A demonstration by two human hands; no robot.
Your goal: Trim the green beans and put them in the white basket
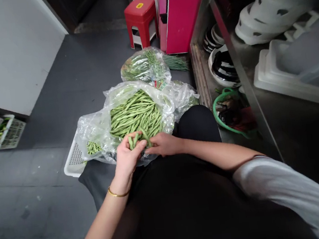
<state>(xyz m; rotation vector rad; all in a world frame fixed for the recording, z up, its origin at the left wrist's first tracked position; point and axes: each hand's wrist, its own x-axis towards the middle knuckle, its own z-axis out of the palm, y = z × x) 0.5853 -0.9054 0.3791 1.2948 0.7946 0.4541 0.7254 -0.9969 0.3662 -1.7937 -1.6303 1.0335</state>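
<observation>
A large heap of long green beans (135,113) lies in an opened clear plastic bag (94,124) in front of me. Over the near edge of the heap, my left hand (128,151) is closed round a few green beans (134,140). Close beside it, my right hand (164,144) has its fingers curled at the end of a bean, touching the same small bunch; its fingertips are partly hidden. Short bean pieces (93,147) show at the left, by a white perforated basket (75,160) partly covered by the bag.
Beyond the beans lie a bag of greens (143,64) and some loose green stalks (176,62). A red stool (141,20) stands farther back. On the right are a metal shelf with white containers (276,6) and a green basket (229,114). White crates (11,133) sit at far left.
</observation>
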